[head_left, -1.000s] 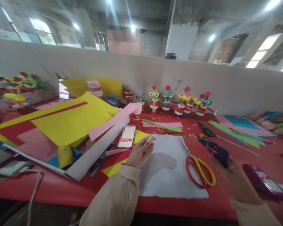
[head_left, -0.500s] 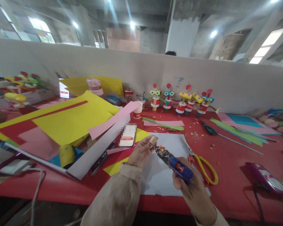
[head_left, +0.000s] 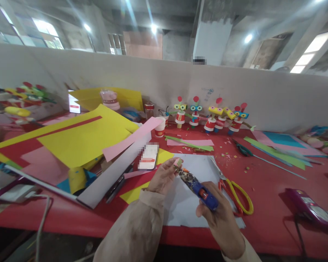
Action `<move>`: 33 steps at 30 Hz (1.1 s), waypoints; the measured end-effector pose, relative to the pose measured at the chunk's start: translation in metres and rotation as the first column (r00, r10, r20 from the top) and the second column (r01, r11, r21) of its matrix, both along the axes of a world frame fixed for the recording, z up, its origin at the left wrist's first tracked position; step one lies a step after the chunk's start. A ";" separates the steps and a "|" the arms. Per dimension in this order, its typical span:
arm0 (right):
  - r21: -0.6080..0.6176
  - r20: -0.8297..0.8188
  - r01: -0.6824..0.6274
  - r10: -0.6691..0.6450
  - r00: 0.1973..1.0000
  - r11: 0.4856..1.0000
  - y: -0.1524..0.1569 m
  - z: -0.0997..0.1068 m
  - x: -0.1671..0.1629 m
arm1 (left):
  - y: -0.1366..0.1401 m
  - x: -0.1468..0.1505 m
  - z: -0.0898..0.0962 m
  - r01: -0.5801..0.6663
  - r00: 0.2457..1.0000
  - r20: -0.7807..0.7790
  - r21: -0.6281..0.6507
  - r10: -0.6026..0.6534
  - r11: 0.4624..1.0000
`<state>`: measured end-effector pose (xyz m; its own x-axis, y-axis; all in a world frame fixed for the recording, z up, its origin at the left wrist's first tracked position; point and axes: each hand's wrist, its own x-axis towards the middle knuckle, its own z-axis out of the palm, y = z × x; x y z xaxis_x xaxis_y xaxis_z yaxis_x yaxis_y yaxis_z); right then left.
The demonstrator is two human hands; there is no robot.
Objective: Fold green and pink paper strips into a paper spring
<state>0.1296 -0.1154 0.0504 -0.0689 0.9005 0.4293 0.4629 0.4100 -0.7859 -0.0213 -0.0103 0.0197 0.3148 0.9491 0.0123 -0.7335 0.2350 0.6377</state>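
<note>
My right hand (head_left: 218, 207) is wrapped round a blue hot glue gun (head_left: 205, 194), whose nozzle end is crusted with dark residue. Pinched in the fingers of my left hand (head_left: 165, 176) is a small folded paper strip (head_left: 178, 163) in pink and green. The gun's tip comes right up to this strip; whether they touch I cannot tell. Beneath both hands lies a white sheet (head_left: 186, 211) on the red table. Scissors (head_left: 237, 196) with yellow and red handles rest to the right of the gun.
Several paper-cup robot figures (head_left: 210, 123) stand along the white partition (head_left: 153, 80). Large yellow sheets (head_left: 90, 142) and a phone (head_left: 149, 156) lie to the left. Green-handled pliers (head_left: 242, 148) and a purple device (head_left: 311, 207) with a cord are at right. Part of another person's hand shows at far left.
The glue gun in my right hand has moved slightly left and forward, bringing its tip closer to the paper strip. My left hand has stayed nearly still.
</note>
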 end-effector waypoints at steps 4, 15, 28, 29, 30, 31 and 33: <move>0.013 0.016 0.009 -0.010 1.000 1.000 -0.001 -0.002 0.002 | -0.001 0.000 0.001 -0.007 1.000 -0.001 -0.007 0.007 1.000; 0.061 0.077 0.012 -0.017 0.997 0.998 0.001 -0.004 0.001 | -0.001 0.000 0.000 -0.011 1.000 -0.012 -0.009 0.011 1.000; 0.097 0.175 0.027 -0.044 0.984 0.995 -0.002 -0.005 0.005 | 0.000 -0.001 -0.002 -0.012 1.000 -0.020 -0.002 0.012 1.000; 0.102 0.178 0.028 -0.045 0.983 0.994 -0.002 -0.005 0.006 | 0.000 -0.001 -0.002 -0.013 1.000 -0.019 -0.003 0.013 1.000; 0.103 0.183 0.027 -0.046 0.982 0.994 -0.002 -0.005 0.007 | 0.000 -0.001 -0.002 -0.014 1.000 -0.017 -0.005 0.014 1.000; 0.102 0.190 0.026 -0.045 0.981 0.994 -0.002 -0.006 0.007 | 0.001 -0.001 -0.002 -0.015 1.000 -0.011 -0.005 0.015 1.000; 0.096 0.208 0.028 -0.047 0.977 0.995 -0.002 -0.007 0.011 | 0.001 -0.001 -0.003 -0.019 1.000 0.006 -0.007 0.019 1.000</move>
